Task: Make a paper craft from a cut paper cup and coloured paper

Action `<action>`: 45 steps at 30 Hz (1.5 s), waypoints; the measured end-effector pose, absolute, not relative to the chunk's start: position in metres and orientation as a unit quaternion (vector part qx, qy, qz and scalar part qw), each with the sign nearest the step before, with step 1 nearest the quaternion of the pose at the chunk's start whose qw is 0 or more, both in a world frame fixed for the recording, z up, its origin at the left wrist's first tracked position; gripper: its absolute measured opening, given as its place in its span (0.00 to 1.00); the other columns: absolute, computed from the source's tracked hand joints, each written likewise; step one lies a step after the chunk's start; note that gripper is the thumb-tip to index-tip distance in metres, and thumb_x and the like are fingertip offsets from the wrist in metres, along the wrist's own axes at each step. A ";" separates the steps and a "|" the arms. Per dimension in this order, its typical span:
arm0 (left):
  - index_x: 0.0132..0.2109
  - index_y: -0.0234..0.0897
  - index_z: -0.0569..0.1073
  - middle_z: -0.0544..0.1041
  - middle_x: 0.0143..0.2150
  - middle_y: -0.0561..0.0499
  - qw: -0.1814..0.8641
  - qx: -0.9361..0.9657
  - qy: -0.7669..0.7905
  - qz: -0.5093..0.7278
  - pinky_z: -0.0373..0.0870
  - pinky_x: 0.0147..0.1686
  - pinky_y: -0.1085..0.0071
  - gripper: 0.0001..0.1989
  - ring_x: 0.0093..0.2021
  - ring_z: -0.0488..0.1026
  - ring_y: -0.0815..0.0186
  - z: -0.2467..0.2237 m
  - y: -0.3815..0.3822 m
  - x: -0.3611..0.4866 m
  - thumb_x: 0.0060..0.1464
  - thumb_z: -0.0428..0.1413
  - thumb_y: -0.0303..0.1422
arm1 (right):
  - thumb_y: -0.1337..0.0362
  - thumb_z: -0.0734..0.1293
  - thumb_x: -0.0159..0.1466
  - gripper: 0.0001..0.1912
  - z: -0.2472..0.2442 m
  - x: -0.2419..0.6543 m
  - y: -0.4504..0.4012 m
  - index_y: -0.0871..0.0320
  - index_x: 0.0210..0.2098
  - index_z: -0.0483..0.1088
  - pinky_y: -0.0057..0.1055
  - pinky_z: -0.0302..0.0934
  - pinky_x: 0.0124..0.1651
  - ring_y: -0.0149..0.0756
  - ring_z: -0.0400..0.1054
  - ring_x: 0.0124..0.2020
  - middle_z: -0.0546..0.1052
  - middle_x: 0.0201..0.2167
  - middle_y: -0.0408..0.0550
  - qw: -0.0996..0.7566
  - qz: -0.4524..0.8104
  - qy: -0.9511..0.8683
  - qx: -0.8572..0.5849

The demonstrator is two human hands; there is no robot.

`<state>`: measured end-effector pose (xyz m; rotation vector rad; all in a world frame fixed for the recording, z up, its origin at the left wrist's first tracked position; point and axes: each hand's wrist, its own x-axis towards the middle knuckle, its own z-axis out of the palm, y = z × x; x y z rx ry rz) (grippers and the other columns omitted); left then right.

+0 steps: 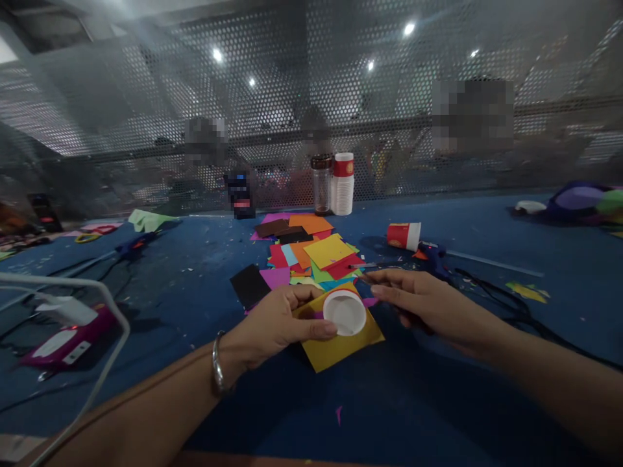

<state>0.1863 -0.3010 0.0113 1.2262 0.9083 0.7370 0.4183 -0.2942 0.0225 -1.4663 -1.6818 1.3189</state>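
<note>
My left hand (296,314) is closed on a white paper cup (344,312) and a yellow paper sheet (318,353). The cup's open mouth faces me, with the sheet behind and below it and my thumb at the rim. A silver bangle circles that wrist. To the right of the cup, my right hand (413,295) is closed around a slim pointed tool (360,276); my fingers hide most of it, so its kind is unclear. Just beyond these fingertips lies another thin dark tool (374,264). Coloured paper squares (328,250) lie in a loose pile beyond both hands.
A red and white cup (403,236) lies sideways by a blue glue gun (433,259) with a cable. Stacked cups (343,185) and a clear bottle (321,185) stand at the back. Left are a purple power strip (73,340) and another glue gun (134,246).
</note>
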 end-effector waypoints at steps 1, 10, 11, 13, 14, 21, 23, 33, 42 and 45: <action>0.36 0.36 0.79 0.77 0.35 0.55 0.659 0.542 0.404 0.330 0.64 0.38 0.73 0.16 0.34 0.70 0.71 0.011 -0.300 0.185 0.37 0.72 0.32 | 0.53 0.67 0.62 0.21 0.021 0.420 -0.293 0.58 0.50 0.74 0.24 0.45 0.21 0.24 0.56 0.19 0.72 0.29 0.43 0.269 0.490 -0.625 -0.545; 0.37 0.37 0.79 0.76 0.34 0.54 0.626 0.556 0.431 0.337 0.62 0.37 0.73 0.16 0.34 0.68 0.70 0.004 -0.297 0.179 0.40 0.71 0.35 | 0.50 0.66 0.63 0.28 0.020 0.421 -0.297 0.61 0.57 0.72 0.27 0.47 0.26 0.28 0.53 0.19 0.60 0.13 0.34 0.271 0.450 -0.671 -0.523; 0.37 0.37 0.79 0.76 0.34 0.54 0.625 0.558 0.430 0.337 0.62 0.37 0.72 0.16 0.34 0.68 0.70 0.004 -0.297 0.179 0.40 0.71 0.35 | 0.50 0.66 0.63 0.29 0.021 0.421 -0.298 0.62 0.57 0.72 0.27 0.48 0.26 0.28 0.53 0.19 0.59 0.13 0.34 0.274 0.451 -0.674 -0.516; 0.38 0.37 0.78 0.76 0.35 0.53 0.624 0.561 0.425 0.339 0.62 0.38 0.72 0.16 0.35 0.68 0.69 0.004 -0.297 0.179 0.40 0.70 0.35 | 0.48 0.65 0.63 0.31 0.023 0.422 -0.299 0.62 0.58 0.71 0.27 0.49 0.26 0.28 0.54 0.19 0.59 0.13 0.34 0.270 0.449 -0.686 -0.505; 0.38 0.37 0.78 0.76 0.35 0.53 0.624 0.563 0.424 0.338 0.62 0.38 0.72 0.16 0.35 0.68 0.69 0.004 -0.297 0.179 0.40 0.70 0.35 | 0.48 0.65 0.64 0.31 0.024 0.423 -0.299 0.62 0.59 0.70 0.27 0.49 0.26 0.28 0.54 0.19 0.59 0.13 0.34 0.264 0.448 -0.693 -0.499; 0.34 0.37 0.77 0.73 0.31 0.56 0.615 0.581 0.423 0.324 0.59 0.34 0.72 0.13 0.31 0.64 0.70 0.004 -0.298 0.182 0.41 0.69 0.36 | 0.47 0.65 0.63 0.29 0.026 0.421 -0.301 0.58 0.56 0.73 0.26 0.47 0.21 0.27 0.53 0.17 0.59 0.14 0.35 0.248 0.453 -0.710 -0.478; 0.34 0.37 0.77 0.73 0.32 0.56 0.618 0.582 0.417 0.324 0.59 0.35 0.72 0.12 0.32 0.65 0.70 0.004 -0.299 0.183 0.41 0.69 0.35 | 0.47 0.65 0.63 0.28 0.026 0.421 -0.301 0.57 0.56 0.73 0.25 0.46 0.21 0.26 0.52 0.17 0.59 0.14 0.35 0.256 0.460 -0.709 -0.470; 0.33 0.36 0.76 0.72 0.31 0.57 0.627 0.577 0.403 0.333 0.57 0.34 0.73 0.13 0.31 0.64 0.71 0.004 -0.298 0.183 0.41 0.69 0.35 | 0.48 0.67 0.62 0.26 0.027 0.423 -0.301 0.57 0.53 0.76 0.24 0.45 0.19 0.23 0.54 0.16 0.70 0.23 0.41 0.273 0.461 -0.703 -0.468; 0.33 0.37 0.75 0.71 0.30 0.57 0.623 0.579 0.418 0.320 0.56 0.33 0.72 0.14 0.30 0.63 0.71 0.004 -0.299 0.183 0.40 0.69 0.37 | 0.48 0.66 0.62 0.23 0.028 0.421 -0.301 0.54 0.51 0.78 0.24 0.44 0.17 0.24 0.52 0.16 0.67 0.20 0.39 0.257 0.450 -0.726 -0.452; 0.33 0.37 0.75 0.70 0.29 0.57 0.615 0.585 0.422 0.317 0.56 0.32 0.72 0.14 0.29 0.62 0.71 0.005 -0.300 0.183 0.40 0.69 0.37 | 0.48 0.66 0.63 0.24 0.026 0.422 -0.300 0.54 0.52 0.77 0.23 0.43 0.17 0.24 0.52 0.16 0.67 0.20 0.39 0.253 0.446 -0.733 -0.447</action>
